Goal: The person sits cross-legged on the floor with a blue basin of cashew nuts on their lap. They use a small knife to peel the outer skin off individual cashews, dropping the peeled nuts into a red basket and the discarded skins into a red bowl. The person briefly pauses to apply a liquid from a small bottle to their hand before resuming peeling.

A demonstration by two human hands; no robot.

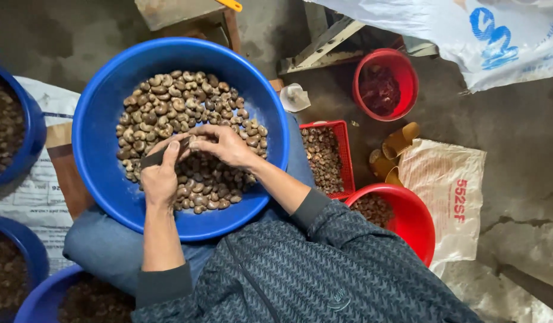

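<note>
Two hands meet over the middle of the frame, above the big blue basin [97, 143] that rests on my lap so the nuts stay within easy reach. My left hand [160, 176] is clenched around a dark flat tool [154, 158], its handle end poking out toward the left; the working end is buried under my fingers, so I cannot say what shape it has. My right hand [225, 145] comes across from the right and pinches a single nut [187, 143] between thumb and fingertips, held right against the tool, just above the pile of brown nuts [169, 107] that fills the basin's floor. Most of that nut is covered by my fingers, so its condition is hard to judge. To the right of the basin, a small red crate [342, 134] of darker pieces sits close by my knee, and beyond it a red bucket [408, 78] in the upper right holds something reddish I cannot make out. Another red bowl [417, 218] at lower right is half hidden by my sleeve. Blue tubs [31, 119] along the left edge are cut off by the frame, their contents dark and indistinct. White sacks [450, 179] lie on the floor at right, one more stretching across the top right corner, only partly in view.
</note>
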